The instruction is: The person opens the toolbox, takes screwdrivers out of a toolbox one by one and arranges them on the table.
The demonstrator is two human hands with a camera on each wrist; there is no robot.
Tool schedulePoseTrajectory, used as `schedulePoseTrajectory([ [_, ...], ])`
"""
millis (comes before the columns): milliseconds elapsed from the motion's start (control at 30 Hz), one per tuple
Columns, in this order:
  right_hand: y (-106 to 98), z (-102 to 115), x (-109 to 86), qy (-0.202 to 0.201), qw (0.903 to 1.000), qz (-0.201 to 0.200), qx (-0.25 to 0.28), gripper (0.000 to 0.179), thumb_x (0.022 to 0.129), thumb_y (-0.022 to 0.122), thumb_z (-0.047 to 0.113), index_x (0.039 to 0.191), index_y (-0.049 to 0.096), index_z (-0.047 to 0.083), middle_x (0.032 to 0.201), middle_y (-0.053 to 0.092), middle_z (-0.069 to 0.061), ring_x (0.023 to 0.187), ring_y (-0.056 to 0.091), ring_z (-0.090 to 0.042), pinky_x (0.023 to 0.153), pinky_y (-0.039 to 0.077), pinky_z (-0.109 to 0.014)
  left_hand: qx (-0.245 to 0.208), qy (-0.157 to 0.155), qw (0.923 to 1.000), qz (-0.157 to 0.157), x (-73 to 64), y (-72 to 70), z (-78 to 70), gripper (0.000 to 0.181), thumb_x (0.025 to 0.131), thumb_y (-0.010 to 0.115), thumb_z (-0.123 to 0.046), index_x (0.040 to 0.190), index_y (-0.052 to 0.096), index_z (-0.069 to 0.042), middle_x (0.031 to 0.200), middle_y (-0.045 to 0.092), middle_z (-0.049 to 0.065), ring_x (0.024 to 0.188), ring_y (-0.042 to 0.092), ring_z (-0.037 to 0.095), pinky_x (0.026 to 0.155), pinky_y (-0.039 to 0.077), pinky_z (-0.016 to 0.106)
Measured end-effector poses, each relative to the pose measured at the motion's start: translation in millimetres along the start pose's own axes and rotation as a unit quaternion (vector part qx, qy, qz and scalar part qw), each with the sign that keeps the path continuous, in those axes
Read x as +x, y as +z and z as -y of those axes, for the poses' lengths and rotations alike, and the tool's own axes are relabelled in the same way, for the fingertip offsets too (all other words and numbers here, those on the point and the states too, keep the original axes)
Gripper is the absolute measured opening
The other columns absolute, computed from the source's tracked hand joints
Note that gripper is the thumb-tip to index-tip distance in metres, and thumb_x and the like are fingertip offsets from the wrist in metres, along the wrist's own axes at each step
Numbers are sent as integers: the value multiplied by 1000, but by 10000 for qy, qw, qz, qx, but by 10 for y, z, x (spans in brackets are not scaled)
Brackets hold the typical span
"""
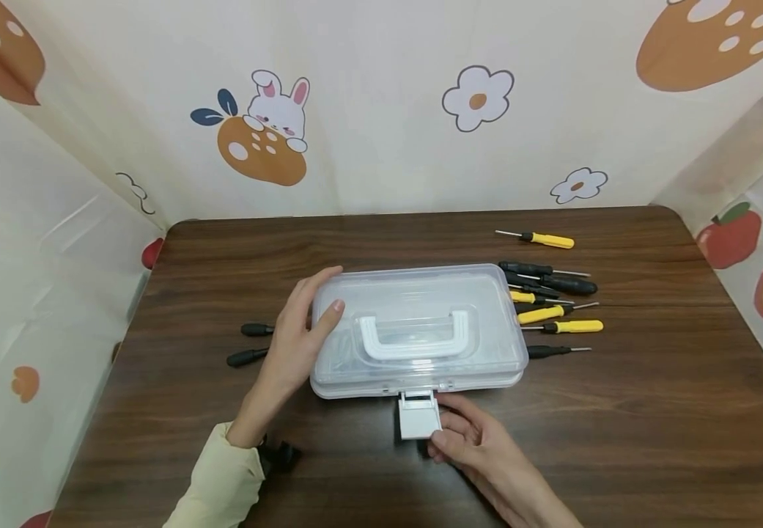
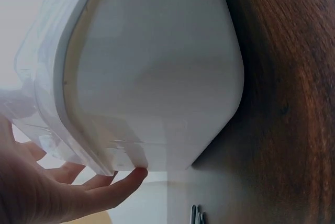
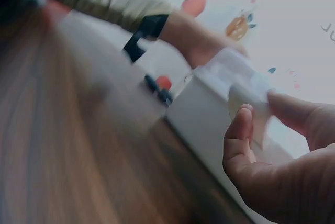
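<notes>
A storage box (image 1: 414,293) with a translucent lid and a white handle (image 1: 415,345) lies on the table, lid down. My left hand (image 1: 295,337) holds its left end, thumb over the lid and fingers along the far corner. The left wrist view shows those fingertips (image 2: 137,176) against the white wall of the box (image 2: 157,67). At the front, a white latch (image 1: 419,416) stands out from the box. My right hand (image 1: 480,447) pinches the latch's right edge between thumb and fingers. That latch (image 3: 248,109) is blurred in the right wrist view.
Several yellow and black screwdrivers (image 1: 559,311) lie right of the box, some partly hidden by it. One yellow screwdriver (image 1: 549,240) lies apart behind. Two black handles (image 1: 247,357) show left of the box. A patterned cloth (image 1: 381,110) rises behind the dark wooden table (image 1: 651,411).
</notes>
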State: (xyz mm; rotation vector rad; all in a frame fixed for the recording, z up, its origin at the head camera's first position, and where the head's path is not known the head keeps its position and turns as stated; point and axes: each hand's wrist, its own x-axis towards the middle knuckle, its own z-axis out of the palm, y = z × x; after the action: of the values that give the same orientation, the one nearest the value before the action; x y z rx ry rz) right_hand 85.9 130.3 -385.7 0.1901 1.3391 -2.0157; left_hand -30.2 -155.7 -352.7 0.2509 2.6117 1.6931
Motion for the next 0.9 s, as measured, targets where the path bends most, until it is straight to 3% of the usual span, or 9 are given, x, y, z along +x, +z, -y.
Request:
schedulePoseTrajectory([
  [67,26,55,8,224,9984,180,497,61,110,55,18,158,23,-3,120,69,0,102,67,-10,94,59,-28,-45,9,10000,-13,-5,-4,7,46,107,60,-29,153,51,-31,150,52,4,131,50,22,103,48,49],
  [167,108,128,40,482,9945,127,917,47,112,51,29,148,38,2,123,66,-2,104,64,-12,94,58,-29,-111,10,9999,-26,-10,-4,20,46,107,60,-29,153,50,-30,150,52,4,133,49,22,106,45,49],
  [333,251,203,89,621,9938,-377,838,40,110,50,44,123,55,7,120,64,-4,97,63,-12,87,59,-27,-238,8,9997,6,-9,8,30,47,107,60,-29,153,50,-30,151,50,3,139,47,22,115,40,52],
  [533,290,237,133,831,9920,-881,366,45,106,54,55,109,58,10,107,70,-2,89,65,-11,78,59,-24,-247,8,9997,-5,-3,5,17,47,107,61,-30,153,50,-31,151,50,3,137,48,22,115,40,51],
  [667,264,180,172,879,9890,-1186,-5,54,104,56,57,120,57,6,107,75,-1,87,66,-10,76,59,-24,-224,-35,9997,16,2,-6,5,47,107,61,-30,153,50,-31,153,49,3,138,47,23,113,43,53],
  [767,248,111,206,668,9859,-1437,-530,60,104,58,54,126,59,-1,107,78,-4,83,67,-11,73,59,-26,-204,-55,9998,10,2,-6,-2,47,107,61,-31,153,50,-32,154,49,2,139,47,24,110,46,55],
  [833,250,57,215,399,9802,-1661,-998,57,103,63,48,126,61,-4,107,78,-9,80,67,-13,70,60,-27,-81,86,9998,-138,-12,3,0,46,107,62,-30,152,53,-31,155,48,2,141,46,24,111,46,55],
  [900,269,4,189,146,9648,-1978,-1724,52,100,70,42,127,61,-1,107,77,-9,78,67,-12,69,59,-26,160,504,9976,-446,-43,14,18,43,106,62,-27,149,56,-27,157,48,3,145,44,24,113,43,55],
])
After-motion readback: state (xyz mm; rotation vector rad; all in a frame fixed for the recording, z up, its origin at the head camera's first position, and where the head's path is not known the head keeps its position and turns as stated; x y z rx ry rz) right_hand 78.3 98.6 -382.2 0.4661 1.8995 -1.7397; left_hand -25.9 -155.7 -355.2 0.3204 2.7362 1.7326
